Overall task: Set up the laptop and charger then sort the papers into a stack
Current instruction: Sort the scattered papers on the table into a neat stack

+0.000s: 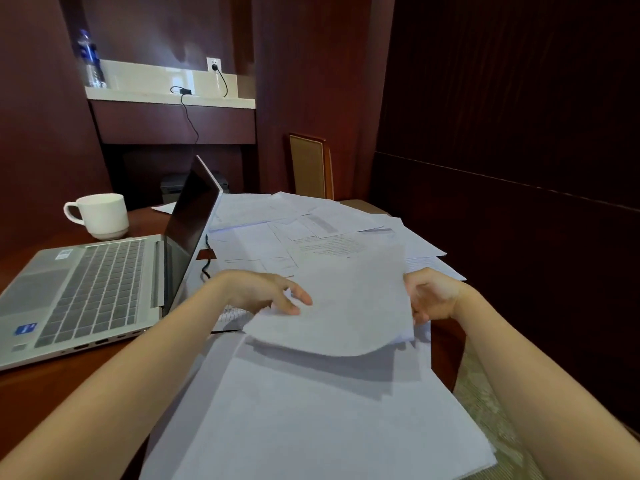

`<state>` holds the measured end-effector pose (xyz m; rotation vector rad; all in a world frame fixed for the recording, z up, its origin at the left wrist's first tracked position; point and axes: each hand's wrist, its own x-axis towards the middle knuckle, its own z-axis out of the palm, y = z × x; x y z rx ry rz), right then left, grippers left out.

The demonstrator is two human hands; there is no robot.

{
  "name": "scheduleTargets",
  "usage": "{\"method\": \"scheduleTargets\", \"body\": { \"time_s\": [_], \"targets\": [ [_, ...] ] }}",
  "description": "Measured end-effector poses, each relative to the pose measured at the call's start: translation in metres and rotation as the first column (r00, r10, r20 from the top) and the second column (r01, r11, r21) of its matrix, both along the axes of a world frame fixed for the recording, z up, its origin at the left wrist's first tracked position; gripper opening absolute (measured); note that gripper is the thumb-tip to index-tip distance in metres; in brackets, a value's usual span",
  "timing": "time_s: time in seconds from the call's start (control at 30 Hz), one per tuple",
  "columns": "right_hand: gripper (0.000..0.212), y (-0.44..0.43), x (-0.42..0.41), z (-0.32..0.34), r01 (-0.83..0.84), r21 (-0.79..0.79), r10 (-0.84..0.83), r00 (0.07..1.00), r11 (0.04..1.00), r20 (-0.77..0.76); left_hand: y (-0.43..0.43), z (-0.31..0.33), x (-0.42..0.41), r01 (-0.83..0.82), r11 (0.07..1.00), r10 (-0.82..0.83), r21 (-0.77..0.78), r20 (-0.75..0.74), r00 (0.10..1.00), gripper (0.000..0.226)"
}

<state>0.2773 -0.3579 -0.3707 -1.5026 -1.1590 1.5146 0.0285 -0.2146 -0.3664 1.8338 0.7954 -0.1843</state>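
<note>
A silver laptop (86, 289) lies open on the left of the wooden table, its screen dark. Its black charger cable (188, 112) runs from a wall socket (214, 64) over a shelf and down behind the screen. Loose white papers (311, 223) are spread across the table beyond my hands. I hold a blank sheet of paper (349, 306) lifted above a pile of sheets (329, 417) near the front edge. My left hand (263, 292) pinches its left edge. My right hand (433, 296) grips its right edge, fingers behind the paper.
A white mug (100, 214) stands behind the laptop at the table's left. A water bottle (90, 60) stands on the wall shelf (166, 95). A chair back (310, 166) rises beyond the table. Patterned carpet (485, 403) shows at the lower right, past the table edge.
</note>
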Motion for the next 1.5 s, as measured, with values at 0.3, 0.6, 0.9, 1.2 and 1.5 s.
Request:
{"method": "scheduleTargets", "body": {
  "time_s": [0.3, 0.6, 0.9, 1.2, 1.5],
  "targets": [
    [0.018, 0.011, 0.009, -0.014, 0.263, 0.005, -0.263, 0.964, 0.965, -0.036, -0.005, 0.003, 0.019, -0.037, 0.989, 0.046, 0.145, -0.059, 0.997, 0.034],
    [0.029, -0.019, 0.005, 0.027, 0.492, 0.219, -0.417, 0.854, 0.843, -0.311, -0.001, 0.007, 0.038, -0.288, 0.958, 0.285, 0.016, 0.097, 0.954, 0.052],
    [0.032, -0.003, -0.006, 0.071, 0.6, 0.375, -0.48, 0.796, 0.707, -0.367, -0.031, 0.025, 0.071, -0.228, 0.86, 0.363, -0.456, 0.236, 0.901, 0.081],
    [0.019, 0.015, -0.014, 0.092, 0.558, 0.433, -0.448, 0.829, 0.708, -0.335, -0.032, 0.035, 0.062, -0.317, 0.817, 0.53, -0.481, 0.411, 0.742, 0.034],
    [0.014, 0.043, 0.006, 0.077, 0.398, 0.519, -0.544, 0.824, 0.756, 0.161, 0.015, 0.053, 0.038, -0.707, 0.701, 0.515, -0.093, 0.753, 0.411, 0.035]
  ]
}}
